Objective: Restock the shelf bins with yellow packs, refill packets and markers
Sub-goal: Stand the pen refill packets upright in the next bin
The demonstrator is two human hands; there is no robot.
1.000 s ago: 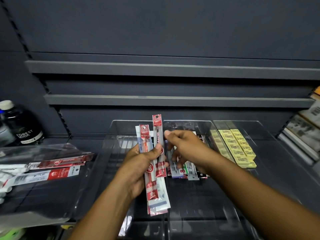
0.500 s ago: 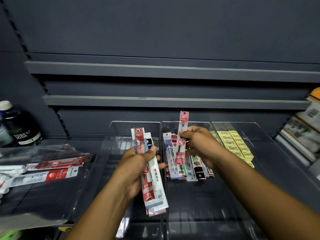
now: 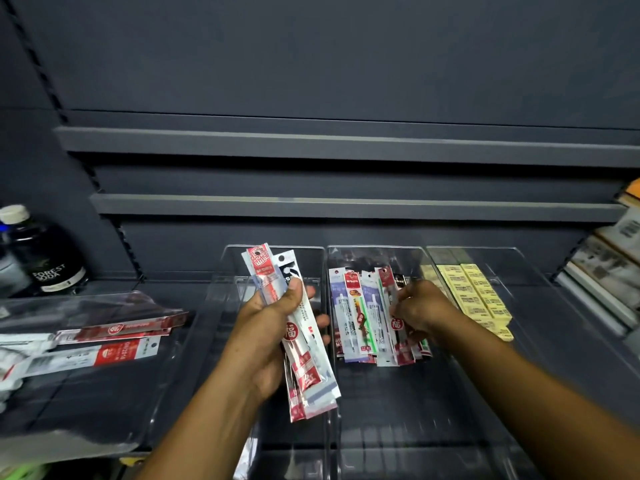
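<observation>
My left hand [image 3: 268, 327] grips a bundle of red and white refill packets [image 3: 306, 368], held upright over the left clear bin [image 3: 228, 271]. My right hand [image 3: 420, 311] is down in the middle clear bin [image 3: 377, 403], fingers curled on a red refill packet [image 3: 396, 325] that lies against the row of packets [image 3: 360, 317] standing there. Yellow packs [image 3: 476, 296] lie in rows in the right clear bin [image 3: 540, 289].
A clear tray [image 3: 104, 393] at the left holds more red and white refill packets [image 3: 114, 344]. A dark soda bottle [image 3: 45, 258] stands at the far left. Stacked boxed goods [image 3: 609, 268] sit on the right. Grey shelf rails [image 3: 346, 206] run behind the bins.
My right hand took one red packet from the left-hand bundle, carried it right and lowered it into the middle bin's row. The left hand kept holding the bundle.
</observation>
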